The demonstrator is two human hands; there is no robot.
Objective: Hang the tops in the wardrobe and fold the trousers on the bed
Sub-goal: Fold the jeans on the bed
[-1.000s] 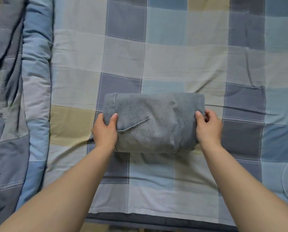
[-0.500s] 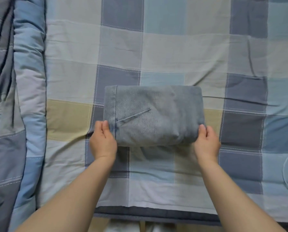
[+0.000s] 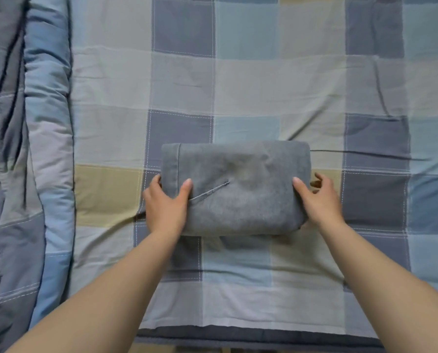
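1. Grey fleece-like trousers (image 3: 238, 189), folded into a compact rectangular bundle; diagonal stitched pocket seam visible on the upper face, hemmed band along the left end.
2. Bundle lying on the checked bed sheet (image 3: 263, 80), near the sheet's front edge and roughly central across its width; long axis parallel to that edge.
3. Left hand (image 3: 165, 207) at the bundle's left end: thumb pressed on the upper face beside the pocket seam, remaining fingers wrapped around the end, grasping the fabric.
4. Right hand (image 3: 318, 200) at the bundle's right end: thumb laid on the upper face near the corner, other fingers loosely curled just beyond the end; whether these grip the fabric cannot be told.
5. Both forearms bare, entering from the lower corners and converging on the bundle.
6. Sheet pattern around the bundle: squares of pale blue, slate blue, grey-white and sand yellow, divided by white stitched lines; a long crease running rightward from the bundle's upper right corner.
7. Rolled quilt (image 3: 34, 161) in matching checks, well to the left of the bundle, lying lengthwise along the sheet's left side.
8. Dark mattress border (image 3: 238, 337) below the sheet's front edge, nearer than the bundle.
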